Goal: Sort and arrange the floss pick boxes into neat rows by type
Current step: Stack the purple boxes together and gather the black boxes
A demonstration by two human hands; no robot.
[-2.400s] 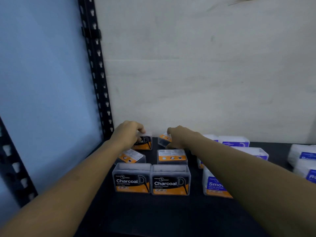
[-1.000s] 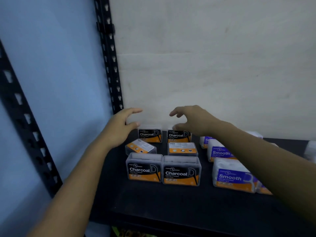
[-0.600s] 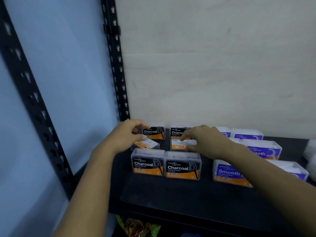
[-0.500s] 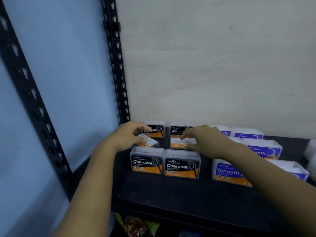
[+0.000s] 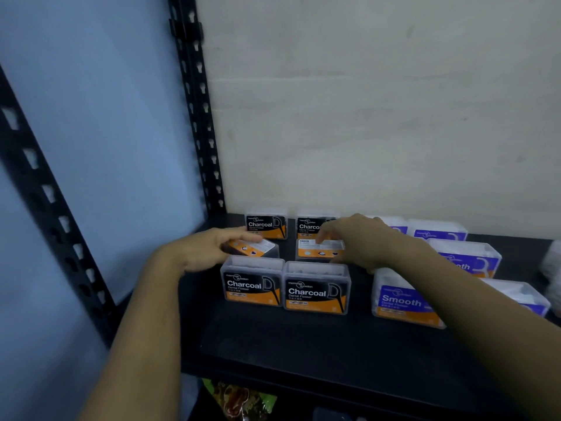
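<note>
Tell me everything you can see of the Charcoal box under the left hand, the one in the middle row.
The middle-left Charcoal box is a small clear plastic case lying flat and skewed, its white and orange back label with small icons facing up, unlike the upright boxes around it. It sits on the black shelf between the back-row and front-row Charcoal boxes. The left hand covers its left end, fingers across its top; whether it is gripped or lifted I cannot tell. Its contents are hidden.
</note>
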